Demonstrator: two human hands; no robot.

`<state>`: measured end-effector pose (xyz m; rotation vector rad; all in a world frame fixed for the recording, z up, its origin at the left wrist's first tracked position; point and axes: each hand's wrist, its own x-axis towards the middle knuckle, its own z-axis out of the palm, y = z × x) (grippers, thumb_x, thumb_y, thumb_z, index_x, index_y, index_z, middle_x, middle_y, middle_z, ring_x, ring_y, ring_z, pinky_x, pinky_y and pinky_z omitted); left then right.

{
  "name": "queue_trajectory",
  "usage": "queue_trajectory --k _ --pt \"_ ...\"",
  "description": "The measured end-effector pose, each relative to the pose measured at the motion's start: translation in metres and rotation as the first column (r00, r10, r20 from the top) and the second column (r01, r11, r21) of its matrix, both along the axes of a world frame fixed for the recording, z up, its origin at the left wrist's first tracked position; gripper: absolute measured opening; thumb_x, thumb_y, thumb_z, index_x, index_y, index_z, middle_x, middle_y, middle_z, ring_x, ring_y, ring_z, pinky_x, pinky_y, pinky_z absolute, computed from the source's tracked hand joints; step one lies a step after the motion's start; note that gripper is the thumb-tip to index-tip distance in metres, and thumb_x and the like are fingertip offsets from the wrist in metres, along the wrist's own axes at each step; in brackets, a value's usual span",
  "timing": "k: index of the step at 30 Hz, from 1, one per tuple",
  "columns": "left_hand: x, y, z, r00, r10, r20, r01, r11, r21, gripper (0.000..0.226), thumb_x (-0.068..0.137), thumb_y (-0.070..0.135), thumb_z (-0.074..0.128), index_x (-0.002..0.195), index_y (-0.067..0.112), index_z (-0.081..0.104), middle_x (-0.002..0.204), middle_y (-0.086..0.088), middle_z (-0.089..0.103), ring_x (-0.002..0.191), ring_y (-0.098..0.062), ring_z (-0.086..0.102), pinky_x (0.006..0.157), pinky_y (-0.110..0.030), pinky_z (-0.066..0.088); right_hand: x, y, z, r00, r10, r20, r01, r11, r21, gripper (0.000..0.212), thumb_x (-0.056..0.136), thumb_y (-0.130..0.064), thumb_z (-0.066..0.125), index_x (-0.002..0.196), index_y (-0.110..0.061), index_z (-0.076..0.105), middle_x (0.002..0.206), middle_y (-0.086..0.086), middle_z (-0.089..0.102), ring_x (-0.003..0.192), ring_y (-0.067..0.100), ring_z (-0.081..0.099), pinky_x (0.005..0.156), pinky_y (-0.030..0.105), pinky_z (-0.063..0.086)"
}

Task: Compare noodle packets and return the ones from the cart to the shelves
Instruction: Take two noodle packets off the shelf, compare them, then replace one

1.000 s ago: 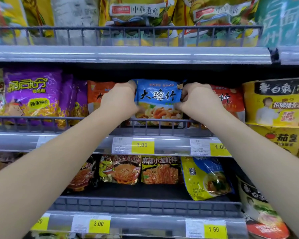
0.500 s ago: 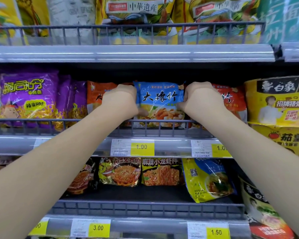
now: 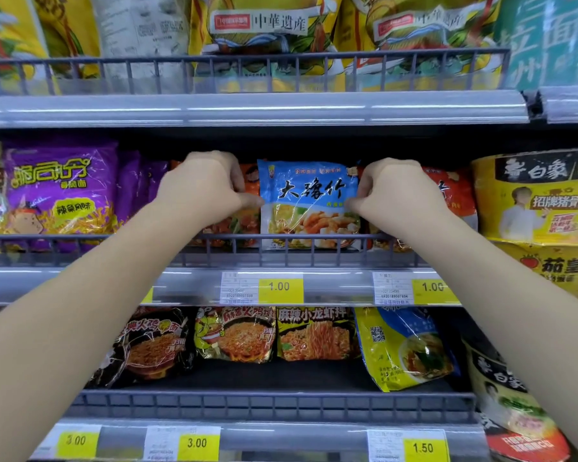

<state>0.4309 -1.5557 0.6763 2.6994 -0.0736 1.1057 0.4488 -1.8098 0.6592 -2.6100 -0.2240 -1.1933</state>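
Note:
A blue noodle packet stands upright on the middle shelf, behind the grey wire rail. My left hand pinches its left edge with curled fingers and thumb. On the packet's right edge, my right hand holds it the same way. Orange packets sit just left of it, partly hidden by my left hand, and red packets lie to its right behind my right hand.
Purple packets fill the shelf's left, yellow noodle bowls the right. The shelf above carries large yellow bags. Below lie dark and yellow packets and a blue-yellow packet. Yellow price tags line the shelf edges.
The blue packet has settled lower and more upright behind the rail. Both hands stay at its sides, slightly farther apart, showing more of its front.

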Motion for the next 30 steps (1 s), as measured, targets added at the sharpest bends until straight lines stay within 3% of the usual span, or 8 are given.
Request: queue_trajectory --k 5,11,15,20,22,25,27,30 --pt "-0.024 0.020 -0.010 0.984 -0.153 0.096 0.165 0.977 -0.133 0.028 0.080 0.053 0.083 0.086 0.032 0.064 0.079 0.012 0.068 0.080 -0.009 0.065 0.079 -0.041 0.060 -0.031 0.009 -0.007 0.980 0.190 0.057 -0.194 0.977 0.092 0.017 0.087 -0.044 0.071 0.082 -0.028 0.066 0.076 -0.011 0.064 0.081 0.016 0.064 0.072 0.036 0.057" --pt "-0.064 0.031 -0.038 0.953 -0.244 0.177 0.278 0.940 -0.200 0.018 0.084 0.041 0.082 0.089 0.031 0.068 0.079 0.012 0.070 0.072 -0.001 0.064 0.063 -0.008 0.044 -0.061 0.037 -0.021 0.926 0.372 0.068 -0.378 0.907 0.188 0.018 0.086 -0.048 0.072 0.079 -0.032 0.067 0.072 -0.010 0.068 0.070 0.001 0.062 0.061 0.026 0.048" --pt "-0.093 0.043 -0.054 0.916 -0.315 0.249 0.375 0.892 -0.252 0.016 0.085 0.034 0.082 0.093 0.029 0.069 0.083 0.009 0.071 0.078 -0.007 0.065 0.070 -0.010 0.049 -0.076 0.057 -0.030 0.851 0.514 0.108 -0.523 0.810 0.266 0.017 0.086 -0.047 0.074 0.080 -0.033 0.069 0.074 -0.009 0.068 0.060 -0.001 0.054 0.061 0.021 0.041" --pt "-0.123 0.058 -0.067 0.902 -0.316 0.294 0.402 0.864 -0.303 0.019 0.083 0.043 0.081 0.095 0.034 0.069 0.090 0.016 0.072 0.084 -0.004 0.068 0.074 -0.015 0.050 -0.095 0.084 -0.043 0.673 0.722 0.163 -0.721 0.591 0.362 0.014 0.087 -0.044 0.076 0.085 -0.031 0.071 0.077 -0.007 0.068 0.057 0.004 0.055 0.062 0.027 0.049" --pt "-0.137 0.062 -0.072 0.909 -0.302 0.287 0.388 0.864 -0.322 0.021 0.082 0.045 0.080 0.097 0.034 0.070 0.091 0.015 0.072 0.085 -0.005 0.068 0.073 -0.016 0.051 -0.102 0.099 -0.049 0.570 0.803 0.176 -0.786 0.469 0.403 0.012 0.087 -0.039 0.077 0.086 -0.029 0.071 0.077 -0.004 0.070 0.061 0.016 0.063 0.061 0.032 0.054" --pt "-0.163 0.068 -0.080 0.929 -0.256 0.268 0.346 0.859 -0.377 0.026 0.081 0.046 0.080 0.099 0.032 0.070 0.092 0.010 0.073 0.085 -0.006 0.069 0.075 -0.026 0.054 -0.107 0.122 -0.059 0.383 0.901 0.206 -0.841 0.247 0.482 0.009 0.088 -0.031 0.078 0.089 -0.026 0.071 0.073 -0.003 0.070 0.058 0.025 0.064 0.049 0.022 0.047" --pt "-0.183 0.074 -0.087 0.949 -0.194 0.249 0.284 0.869 -0.406 0.028 0.080 0.046 0.079 0.101 0.031 0.070 0.094 0.009 0.074 0.085 -0.006 0.070 0.078 -0.033 0.058 -0.109 0.139 -0.068 0.239 0.949 0.205 -0.837 0.095 0.539 0.012 0.088 -0.029 0.078 0.095 -0.023 0.071 0.076 -0.003 0.072 0.054 0.020 0.064 0.046 0.017 0.043" --pt "-0.214 0.088 -0.101 0.974 -0.086 0.211 0.174 0.878 -0.445 0.026 0.083 0.040 0.080 0.104 0.029 0.069 0.097 0.007 0.074 0.089 -0.008 0.071 0.079 -0.031 0.060 -0.113 0.169 -0.084 0.069 0.980 0.184 -0.804 -0.055 0.592 0.016 0.088 -0.030 0.078 0.100 -0.025 0.070 0.083 -0.003 0.074 0.058 0.014 0.068 0.047 0.021 0.045"
